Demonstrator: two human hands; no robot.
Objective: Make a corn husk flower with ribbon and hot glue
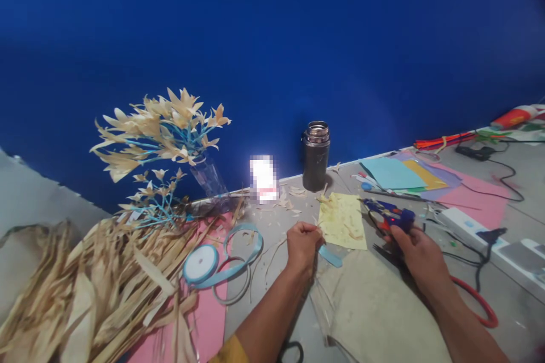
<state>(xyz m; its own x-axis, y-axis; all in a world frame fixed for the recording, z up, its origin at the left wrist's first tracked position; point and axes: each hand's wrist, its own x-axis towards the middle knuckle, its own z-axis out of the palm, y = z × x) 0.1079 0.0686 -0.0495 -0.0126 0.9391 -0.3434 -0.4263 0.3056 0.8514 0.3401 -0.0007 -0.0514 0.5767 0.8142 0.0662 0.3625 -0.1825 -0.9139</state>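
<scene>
My left hand (303, 243) is closed in a pinch near the middle of the table. A short strip of light blue ribbon (331, 257) comes out from beside its fingertips; anything else in the pinch is hidden. On the right, my right hand (419, 249) grips a dark blue hot glue gun (392, 214) with a small red light, its nozzle pointing left. Between the hands lies a yellow sheet of paper (344, 221) bearing dried scraps. A roll of light blue ribbon (200, 264) rests left of my left arm, its loose end curled beside it.
Dried husks (93, 278) pile at the left. Pale flowers on blue stems (166, 125) stand in a clear vase (209, 178). A dark flask (315, 159) is by the blue wall. Coloured sheets (394, 173), a power strip (468, 232) and cables lie right.
</scene>
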